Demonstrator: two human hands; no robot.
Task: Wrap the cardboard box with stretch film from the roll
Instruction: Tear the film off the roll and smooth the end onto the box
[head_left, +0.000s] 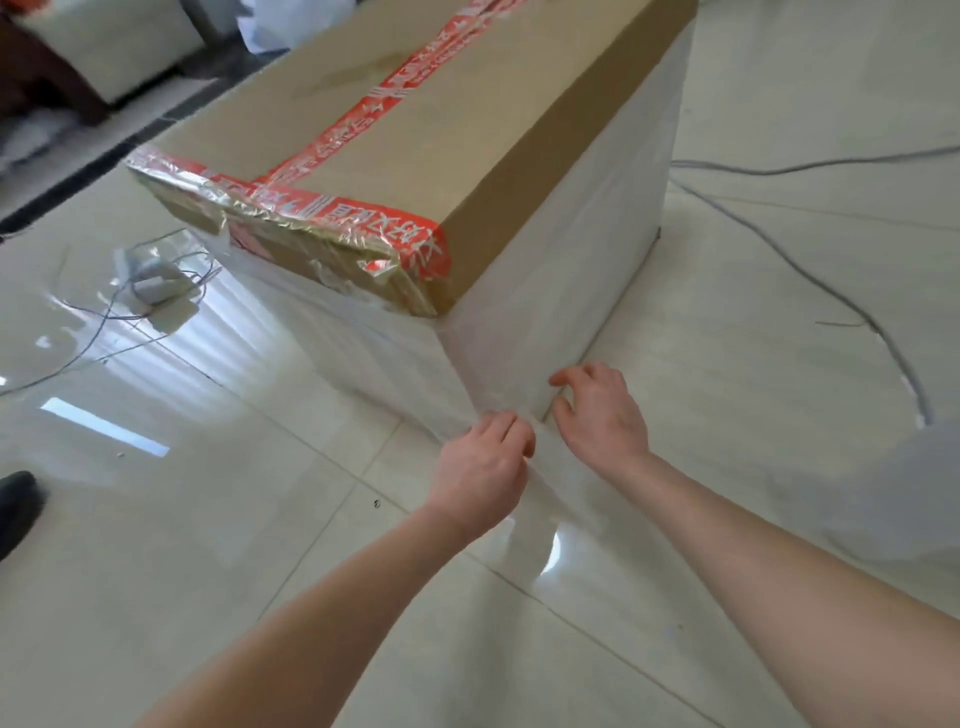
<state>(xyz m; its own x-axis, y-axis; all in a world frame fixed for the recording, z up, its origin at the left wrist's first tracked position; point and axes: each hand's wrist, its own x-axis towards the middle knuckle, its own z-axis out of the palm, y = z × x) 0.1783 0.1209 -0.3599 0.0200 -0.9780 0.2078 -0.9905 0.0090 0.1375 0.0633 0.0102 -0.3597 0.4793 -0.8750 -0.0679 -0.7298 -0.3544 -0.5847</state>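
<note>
On film, curled left hand

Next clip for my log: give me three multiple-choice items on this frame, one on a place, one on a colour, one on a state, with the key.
1. Where are the two hands?
A. on the box's top
B. at the box's near bottom corner
C. at the cables on the floor

2. What colour is the tape on the box?
A. blue
B. green
C. red

3. How is the box's long right side?
A. covered with film
B. bare cardboard
C. torn open

Key:
1 B: the left hand and the right hand meet low at the near corner of the box.
2 C: the tape is red with white print.
3 A: whitish film veils that side.
</note>
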